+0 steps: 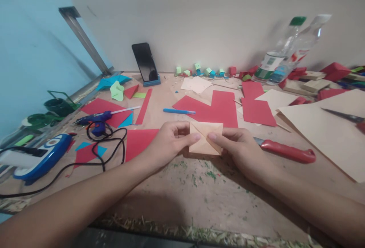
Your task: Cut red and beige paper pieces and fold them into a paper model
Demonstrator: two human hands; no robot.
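Observation:
Between my two hands is a small cream square of folded paper (205,147), its flaps meeting in creases near the middle. My left hand (175,136) pinches its left side, thumb on the front and fingers behind. On the right side, my right hand (235,141) grips it the same way, with the thumb tip close to the centre. The paper is held above the table, and the fingers behind it are partly hidden. Beyond it lie red paper pieces (224,107) and a blue pen (179,111). A red-handled knife (288,151) rests just right of my right hand.
To the left are a blue glue gun (98,120), its looped black cord (124,145) and a blue-white device (57,153). A phone (145,62) stands at the back. Plastic bottles (273,58) stand back right. Scissors (342,115) lie on a large cream sheet (322,126).

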